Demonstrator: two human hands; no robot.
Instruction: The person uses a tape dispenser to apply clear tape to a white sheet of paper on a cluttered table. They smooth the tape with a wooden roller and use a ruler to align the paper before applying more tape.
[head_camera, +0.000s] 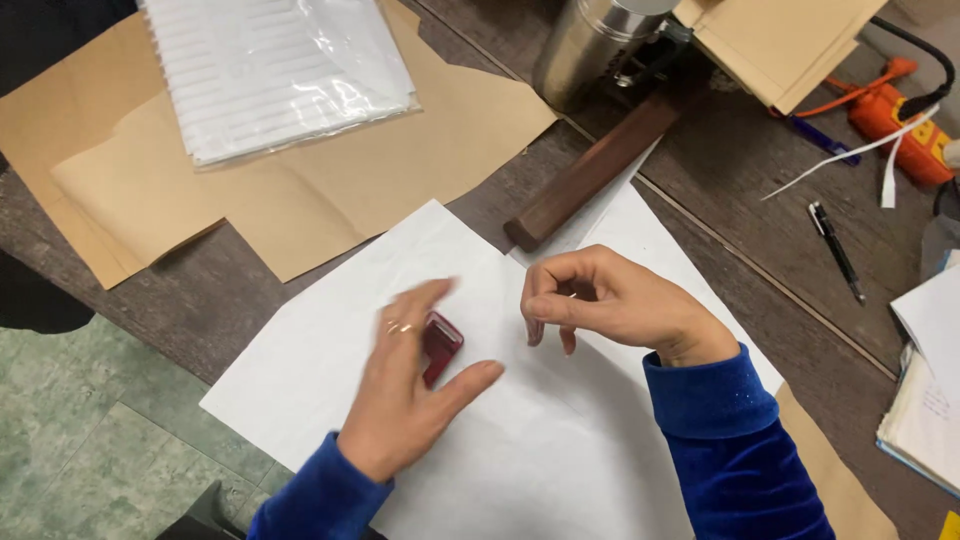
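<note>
A small dark red block (441, 343) lies on a large white paper sheet (520, 440) spread over the wooden table. My left hand (405, 395) hovers over it with fingers spread, blurred, partly covering the block; whether it touches it I cannot tell. My right hand (615, 300) rests on the sheet just right of the block, fingers curled in loosely with nothing visible in them. Both arms wear blue velvet sleeves.
Brown paper sheets (300, 190) and a plastic-wrapped white stack (280, 70) lie at the back left. A dark wooden bar (590, 175), a steel flask (585, 45), a black pen (836, 250), an orange tool (895, 115) and paper piles (930, 400) sit to the right.
</note>
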